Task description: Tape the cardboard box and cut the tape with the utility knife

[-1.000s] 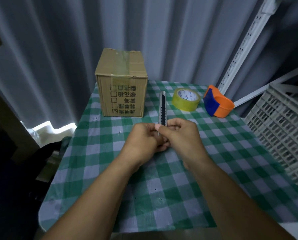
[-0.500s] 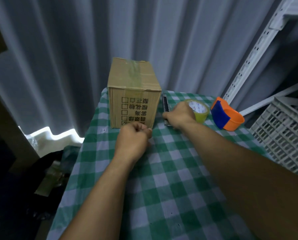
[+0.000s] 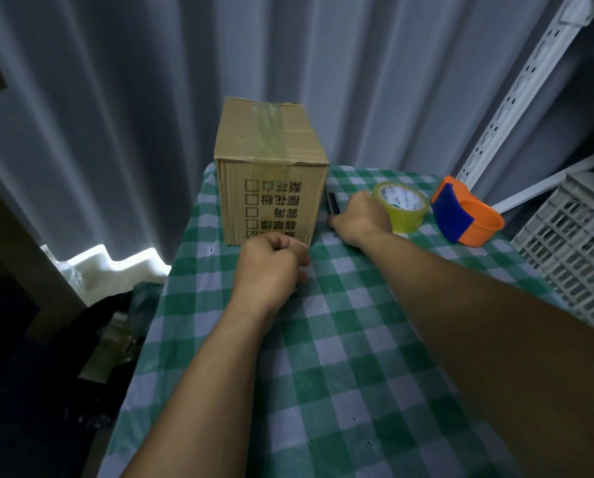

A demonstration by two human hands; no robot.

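A closed cardboard box (image 3: 271, 174) with a strip of clear tape along its top stands at the far left of the table (image 3: 351, 357). Just right of the box lies the utility knife (image 3: 333, 202), flat on the cloth, with my right hand (image 3: 359, 219) resting over its near end, fingers curled around it. A roll of yellowish clear tape (image 3: 402, 205) sits directly right of that hand. My left hand (image 3: 271, 269) is a closed fist on the cloth in front of the box, nothing visible in it.
An orange and blue tape dispenser (image 3: 466, 215) lies at the far right of the green checked cloth. A white plastic crate (image 3: 575, 246) and a perforated metal upright (image 3: 516, 88) stand to the right. Grey curtains hang behind. The table's left edge drops to dark clutter.
A second ago both hands held the knife upright mid-table. My right hand has carried it away to the spot beside the box and lowered it flat; my left hand let go and closed.
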